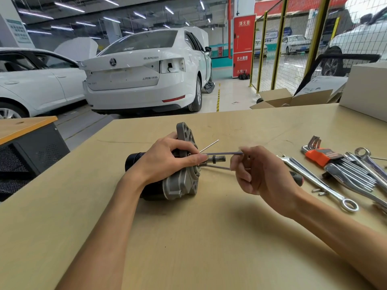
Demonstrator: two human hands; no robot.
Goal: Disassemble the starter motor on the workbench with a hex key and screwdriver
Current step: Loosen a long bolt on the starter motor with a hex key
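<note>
Starter motor point(180, 181) lies mid-workbench point(188, 248); wrenches point(318, 181) (and hex key set point(322, 156)) lie right of it.

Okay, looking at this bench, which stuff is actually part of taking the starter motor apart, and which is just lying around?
In use:
- starter motor, gripped by the left hand
- long through bolt, pinched by the right hand
- second long bolt and a thin rod, sticking out of the motor

Lying about:
- hex key set
- combination wrenches
- screwdriver handle
- small loose screws
- cardboard box
</note>
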